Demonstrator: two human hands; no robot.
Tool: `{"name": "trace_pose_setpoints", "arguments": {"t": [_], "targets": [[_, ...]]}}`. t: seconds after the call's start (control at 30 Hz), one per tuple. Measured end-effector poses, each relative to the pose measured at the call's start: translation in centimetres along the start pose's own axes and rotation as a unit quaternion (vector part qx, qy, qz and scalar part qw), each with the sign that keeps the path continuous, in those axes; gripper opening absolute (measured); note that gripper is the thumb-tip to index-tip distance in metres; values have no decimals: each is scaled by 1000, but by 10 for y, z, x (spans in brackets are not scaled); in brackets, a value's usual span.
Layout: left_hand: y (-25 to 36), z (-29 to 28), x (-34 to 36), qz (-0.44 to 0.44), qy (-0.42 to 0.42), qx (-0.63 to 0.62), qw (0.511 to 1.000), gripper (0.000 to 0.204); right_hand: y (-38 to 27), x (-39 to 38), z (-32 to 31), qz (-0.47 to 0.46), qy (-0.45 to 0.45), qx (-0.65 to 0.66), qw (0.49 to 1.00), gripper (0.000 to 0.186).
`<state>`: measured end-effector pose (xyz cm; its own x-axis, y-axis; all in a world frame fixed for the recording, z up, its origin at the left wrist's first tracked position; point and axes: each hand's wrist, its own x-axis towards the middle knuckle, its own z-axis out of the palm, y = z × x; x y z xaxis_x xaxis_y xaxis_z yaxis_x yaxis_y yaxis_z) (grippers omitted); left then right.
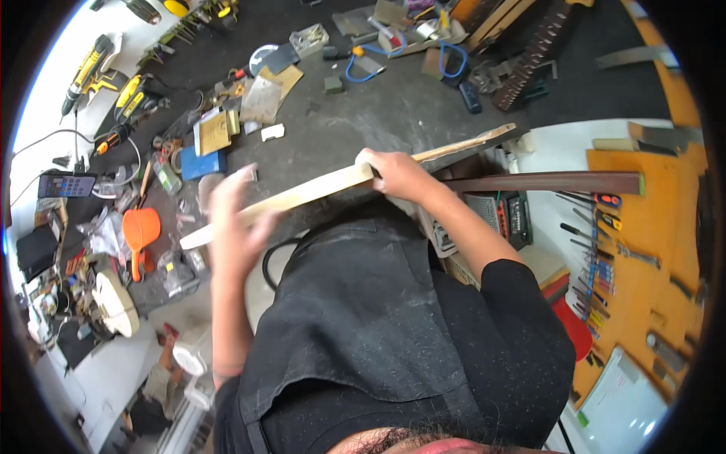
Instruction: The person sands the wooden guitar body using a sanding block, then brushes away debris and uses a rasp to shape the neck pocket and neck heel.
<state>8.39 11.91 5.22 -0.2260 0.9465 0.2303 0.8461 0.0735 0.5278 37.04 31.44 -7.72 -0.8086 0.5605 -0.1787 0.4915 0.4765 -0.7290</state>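
Note:
A long, narrow strip of pale wood point(310, 193) slants across in front of my body. Past my right hand, its thinner, rougher-looking end point(469, 144) reaches over the right part of the bench. My right hand point(393, 175) is closed around the strip near its middle. Over the left part of the wood is my left hand point(236, 216), blurred by motion, its thumb and fingers spread apart. Whether its palm touches the strip I cannot tell. A dark apron point(355, 303) covers my front, just below the wood.
The dark workbench point(325, 125) carries sandpaper sheets point(265, 98), a blue box point(203, 162) and an orange dipper point(141, 231). Cordless drills point(89, 72) lie far left. A dark wooden bar point(544, 181) juts out at right, near a tool board point(628, 227). Another person point(155, 393) is at lower left.

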Motion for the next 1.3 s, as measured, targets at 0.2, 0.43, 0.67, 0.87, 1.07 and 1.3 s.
{"name": "trace_pose_setpoints", "arguments": {"t": [0.2,0.43,0.67,0.87,1.07,1.3], "targets": [[29,91,29,-25,-259,77,962,50,55,-21,-22,102,-46,236,965,18],[45,110,26,-66,-201,102,972,45,144,-75,-30,294,-262,355,848,45],[48,95,21,-46,-187,127,973,43,162,-83,2,188,-28,729,658,60],[72,37,18,-54,-95,41,993,42,67,-71,-65,12,55,613,788,48],[78,-8,-16,-43,33,-82,995,44,-51,-62,-134,-168,117,440,875,37],[38,-12,-79,-89,118,-228,962,53,-176,-54,-139,-319,82,238,914,33]]}}
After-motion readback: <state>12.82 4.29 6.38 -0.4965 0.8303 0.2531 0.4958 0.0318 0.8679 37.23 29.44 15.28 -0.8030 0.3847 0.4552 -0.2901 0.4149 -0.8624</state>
